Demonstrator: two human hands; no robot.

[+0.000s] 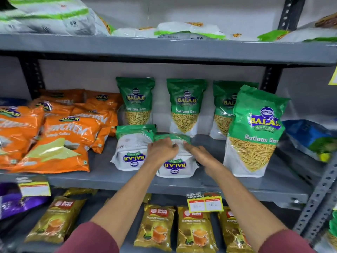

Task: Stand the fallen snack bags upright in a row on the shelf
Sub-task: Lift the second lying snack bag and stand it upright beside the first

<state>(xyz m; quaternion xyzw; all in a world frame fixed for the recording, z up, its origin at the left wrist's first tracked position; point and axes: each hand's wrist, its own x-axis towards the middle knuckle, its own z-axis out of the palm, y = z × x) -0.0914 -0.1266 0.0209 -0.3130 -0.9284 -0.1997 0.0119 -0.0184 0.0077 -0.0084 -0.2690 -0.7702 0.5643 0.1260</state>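
Observation:
Two green-and-white snack bags lie flat on the grey middle shelf (102, 178), logos upside down towards me: one on the left (130, 154), one in the middle (176, 168). My left hand (161, 149) and my right hand (198, 154) both grip the far green end of the middle fallen bag. Three matching bags stand upright at the back of the shelf (135, 101) (186, 106) (223, 114). A fourth upright bag (255, 132) stands nearer the front on the right.
Orange snack bags (60, 136) are piled on the left of the same shelf. A blue bag (310, 137) lies at the right. Yellow tea packets (195, 232) fill the shelf below, with a price tag (205, 202) on the shelf edge. White-and-green bags sit on the top shelf (164, 49).

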